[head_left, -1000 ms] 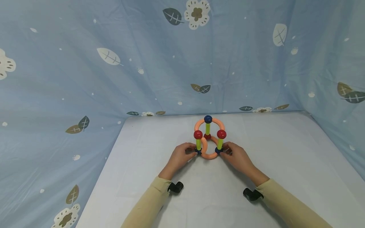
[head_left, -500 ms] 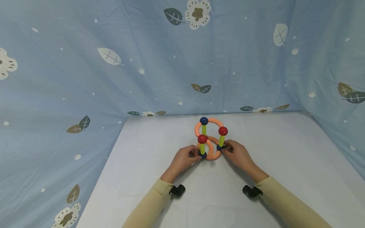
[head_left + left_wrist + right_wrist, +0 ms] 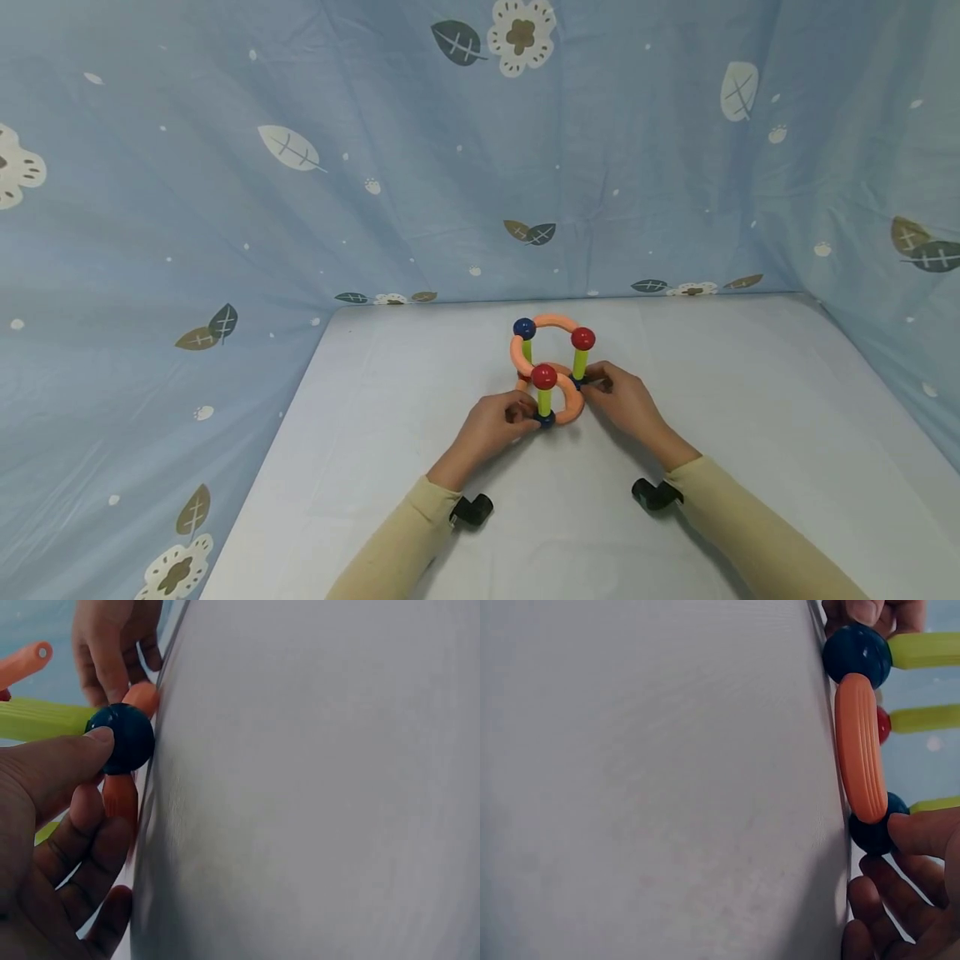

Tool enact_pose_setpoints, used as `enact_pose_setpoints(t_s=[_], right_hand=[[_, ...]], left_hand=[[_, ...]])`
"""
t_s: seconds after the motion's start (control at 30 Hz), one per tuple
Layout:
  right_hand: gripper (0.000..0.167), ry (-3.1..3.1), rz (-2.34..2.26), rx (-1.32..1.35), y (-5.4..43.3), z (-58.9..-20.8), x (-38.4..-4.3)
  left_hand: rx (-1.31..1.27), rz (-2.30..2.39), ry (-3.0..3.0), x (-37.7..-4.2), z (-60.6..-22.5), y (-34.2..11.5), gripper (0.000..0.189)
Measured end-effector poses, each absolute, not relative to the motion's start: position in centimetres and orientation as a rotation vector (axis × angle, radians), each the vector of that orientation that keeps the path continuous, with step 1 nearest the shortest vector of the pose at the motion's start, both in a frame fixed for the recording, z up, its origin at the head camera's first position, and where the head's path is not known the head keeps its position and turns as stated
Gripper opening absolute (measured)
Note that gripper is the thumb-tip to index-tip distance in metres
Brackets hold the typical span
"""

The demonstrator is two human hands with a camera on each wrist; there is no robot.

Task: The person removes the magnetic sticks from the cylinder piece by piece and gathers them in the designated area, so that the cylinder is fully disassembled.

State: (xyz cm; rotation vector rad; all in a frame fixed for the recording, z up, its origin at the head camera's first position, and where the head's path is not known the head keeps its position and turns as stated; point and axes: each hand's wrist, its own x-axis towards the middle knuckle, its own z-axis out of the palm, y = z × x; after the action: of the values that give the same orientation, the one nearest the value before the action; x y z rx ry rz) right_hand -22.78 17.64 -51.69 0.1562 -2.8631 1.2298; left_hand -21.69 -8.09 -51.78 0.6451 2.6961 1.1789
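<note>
A ball-and-stick building toy stands on the white table, made of two levels of curved orange rods (image 3: 572,402) joined by upright yellow-green rods (image 3: 544,403). Red balls (image 3: 544,377) cap two uprights, and a blue ball (image 3: 524,329) tops the back left one. My left hand (image 3: 489,427) pinches the blue ball (image 3: 124,739) at the foot of the front upright, thumb on its near side. On the right, my right hand (image 3: 626,406) pinches another bottom blue ball (image 3: 871,832), which is largely behind the fingers in the head view. A lower red ball (image 3: 883,724) shows between the uprights.
White cloth (image 3: 720,392) covers the table around the toy. Blue curtains (image 3: 390,167) with leaf and flower prints hang behind it and at both sides. Each wrist carries a small black camera (image 3: 472,510).
The toy has turned counterclockwise as seen from above. Its front upright moved right and nearer with my left hand, the right upright moved slightly back, and the back one moved left.
</note>
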Motion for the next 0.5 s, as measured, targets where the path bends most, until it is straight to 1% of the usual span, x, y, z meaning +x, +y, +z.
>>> enact_pose_setpoints(t_s=[0.5], right_hand=[[0.034, -2.841, 1.301, 0.159, 17.46, -51.94, -23.5]], left_hand=[[0.689, 1.182, 2.694, -21.0, -51.9, -7.35, 0.022]])
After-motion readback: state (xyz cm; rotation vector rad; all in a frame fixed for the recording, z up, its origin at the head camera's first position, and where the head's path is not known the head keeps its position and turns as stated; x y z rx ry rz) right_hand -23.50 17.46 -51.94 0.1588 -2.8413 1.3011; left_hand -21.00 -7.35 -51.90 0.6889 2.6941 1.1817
